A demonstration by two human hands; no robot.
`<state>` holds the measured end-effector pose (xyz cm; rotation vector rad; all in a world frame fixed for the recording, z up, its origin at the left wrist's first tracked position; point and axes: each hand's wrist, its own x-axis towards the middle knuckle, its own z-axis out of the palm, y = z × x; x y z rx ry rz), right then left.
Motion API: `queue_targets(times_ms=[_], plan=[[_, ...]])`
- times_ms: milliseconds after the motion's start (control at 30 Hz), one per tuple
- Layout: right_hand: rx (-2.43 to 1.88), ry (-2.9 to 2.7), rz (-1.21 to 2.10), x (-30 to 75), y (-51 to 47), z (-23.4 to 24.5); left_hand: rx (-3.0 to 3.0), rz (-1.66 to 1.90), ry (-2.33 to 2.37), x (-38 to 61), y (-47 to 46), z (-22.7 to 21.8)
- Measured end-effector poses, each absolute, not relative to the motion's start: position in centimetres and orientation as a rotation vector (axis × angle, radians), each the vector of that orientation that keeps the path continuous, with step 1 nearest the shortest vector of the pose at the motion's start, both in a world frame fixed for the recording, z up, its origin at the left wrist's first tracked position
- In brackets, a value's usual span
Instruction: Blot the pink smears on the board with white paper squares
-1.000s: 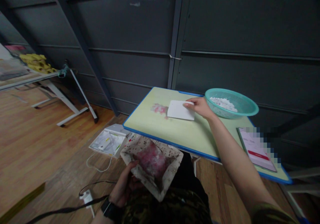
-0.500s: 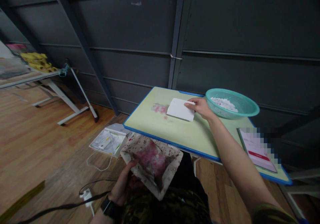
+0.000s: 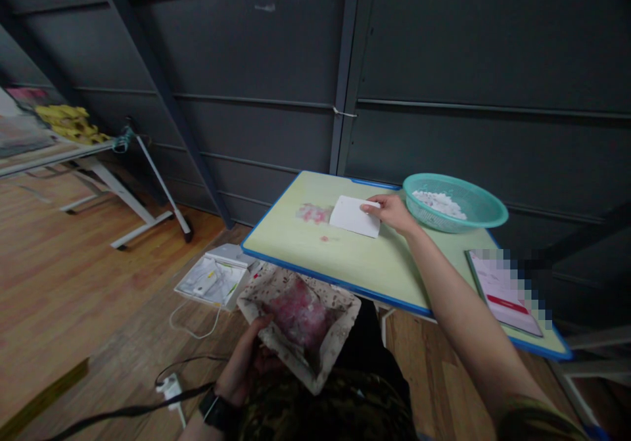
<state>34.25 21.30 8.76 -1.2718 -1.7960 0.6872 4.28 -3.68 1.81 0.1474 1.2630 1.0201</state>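
Observation:
My right hand pinches a flat white rectangular card by its right edge, thumb on top. The card rests low over a pale yellow-green tabletop with a blue rim, and its left edge meets a smear of pink and whitish residue. Below the table's near edge, my left hand grips the left side of a stained off-white square tray. Pink, powdery-looking material lies in that tray. Some of my left fingers are hidden under it.
A green plastic basket with white pieces stands at the table's back right. Nearer lies a tablet-like screen. An open white box and a power strip with cables are on the wooden floor. Dark wall panels rise behind.
The card has tilted slightly and its near edge sits closer to the tabletop. My left hand and the tray have stayed in place. The view has shifted slightly.

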Motion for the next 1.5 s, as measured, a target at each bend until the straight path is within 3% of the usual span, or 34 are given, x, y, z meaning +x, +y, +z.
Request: queue_targets(times_ms=[1133, 1500], plan=[[-1.198, -1.930, 1.186, 31.7, 19.2, 8.5, 0.187, 1.073, 1.264, 4.1, -3.3, 0.9], [-0.976, -2.050, 1.591, 27.3, 16.5, 7.3, 0.205, 1.073, 1.306, 4.2, -3.2, 1.5]])
